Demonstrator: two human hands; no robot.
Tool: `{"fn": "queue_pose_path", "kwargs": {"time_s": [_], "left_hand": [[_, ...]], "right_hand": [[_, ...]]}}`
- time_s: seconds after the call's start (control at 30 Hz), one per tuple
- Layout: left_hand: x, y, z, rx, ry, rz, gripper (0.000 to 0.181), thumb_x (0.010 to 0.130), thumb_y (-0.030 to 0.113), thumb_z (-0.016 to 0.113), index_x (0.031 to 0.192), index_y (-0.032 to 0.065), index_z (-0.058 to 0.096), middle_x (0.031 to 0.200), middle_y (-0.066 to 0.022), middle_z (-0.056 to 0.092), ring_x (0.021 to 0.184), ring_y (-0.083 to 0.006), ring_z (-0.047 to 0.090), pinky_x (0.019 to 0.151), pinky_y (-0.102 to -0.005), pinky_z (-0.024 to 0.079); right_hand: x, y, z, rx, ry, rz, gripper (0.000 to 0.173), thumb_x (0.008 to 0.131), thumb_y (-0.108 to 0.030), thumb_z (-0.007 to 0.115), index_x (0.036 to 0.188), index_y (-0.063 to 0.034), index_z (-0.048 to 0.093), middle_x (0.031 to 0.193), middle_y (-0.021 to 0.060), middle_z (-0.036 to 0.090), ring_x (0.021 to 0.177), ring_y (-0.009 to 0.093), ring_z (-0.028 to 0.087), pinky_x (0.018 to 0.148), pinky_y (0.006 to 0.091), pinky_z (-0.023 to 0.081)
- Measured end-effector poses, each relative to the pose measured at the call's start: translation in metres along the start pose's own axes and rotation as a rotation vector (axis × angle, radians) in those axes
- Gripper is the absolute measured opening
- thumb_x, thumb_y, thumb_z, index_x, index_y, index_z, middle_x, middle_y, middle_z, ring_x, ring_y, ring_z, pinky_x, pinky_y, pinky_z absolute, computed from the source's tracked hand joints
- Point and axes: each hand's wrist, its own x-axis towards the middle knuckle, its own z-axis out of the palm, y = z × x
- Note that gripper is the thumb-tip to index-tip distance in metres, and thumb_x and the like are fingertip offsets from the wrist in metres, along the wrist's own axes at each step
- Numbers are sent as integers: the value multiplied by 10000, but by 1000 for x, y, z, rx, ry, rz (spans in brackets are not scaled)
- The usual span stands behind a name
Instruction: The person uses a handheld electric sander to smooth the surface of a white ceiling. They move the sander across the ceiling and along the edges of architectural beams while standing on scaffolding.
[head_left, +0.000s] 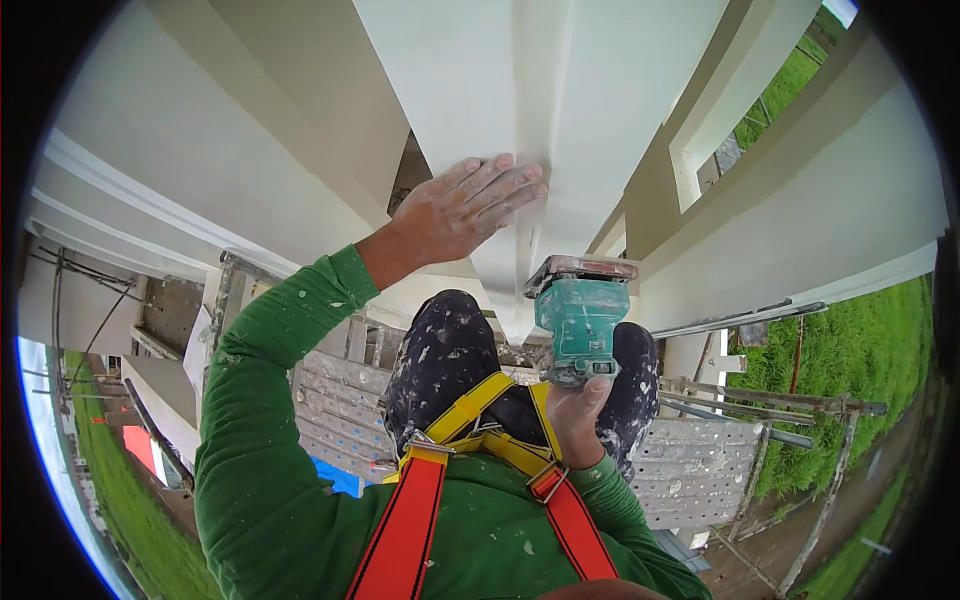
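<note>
My left hand (469, 206) lies flat with fingers extended against a pale, smooth-coated column (600, 90), its fingertips reaching a shallow vertical groove (534, 112). White dust coats the fingers. Lower down on the right, my right hand (576, 416) grips the base of a teal sheet sander (583, 319). The sander's dusty pad (581, 268) points up and stands just beside the column; whether it touches the surface I cannot tell. Most of my right fingers are hidden behind the tool's body.
Perforated metal scaffold planks (341, 409) lie beneath me, spattered with white. Scaffold tubes (832, 405) stand at the right, with grass (877, 360) far below. A wall with a window opening (686, 176) flanks the column. I wear a red and yellow harness (401, 517).
</note>
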Motion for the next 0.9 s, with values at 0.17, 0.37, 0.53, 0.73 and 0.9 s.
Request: {"fn": "queue_pose_path", "kwargs": {"time_s": [0.17,0.37,0.53,0.73,0.9], "left_hand": [[-85,82,-21,-1021,-208,-285,775,963,471,671,1555,28,439,1463,-181,583,1343,-342,568,1160,-415,428],[-20,83,-110,-2247,283,-900,983,962,704,592,1429,-152,461,1311,-194,640,1227,-247,617,1067,-376,469],[-14,76,-123,-2142,258,-1064,956,941,709,626,1399,-121,499,1276,-161,653,1176,-211,611,1032,-345,468],[-17,70,-104,-2133,332,-1163,931,921,718,648,1314,-123,575,1185,-150,688,1112,-189,635,978,-317,491],[-8,68,-106,-1939,461,-1172,978,882,764,653,1258,-138,612,1123,-143,710,1027,-173,664,902,-321,531]], "right_hand": [[12,-38,45,-117,-128,30,935,748,-503,939,1368,36,494,1145,70,675,979,158,687,863,309,582],[32,-32,103,-239,-296,-38,813,774,-318,956,1353,34,505,1152,80,691,1026,158,690,879,306,577],[46,-15,120,-226,-382,-81,742,808,-276,933,1332,34,509,1164,94,692,1036,167,692,915,316,566],[58,6,128,-251,-351,-172,736,820,-263,925,1338,38,498,1176,106,691,1043,172,692,912,323,568],[63,-14,147,-167,-392,-121,809,768,-282,963,1337,45,490,1173,114,692,1050,174,687,902,330,570]]}}
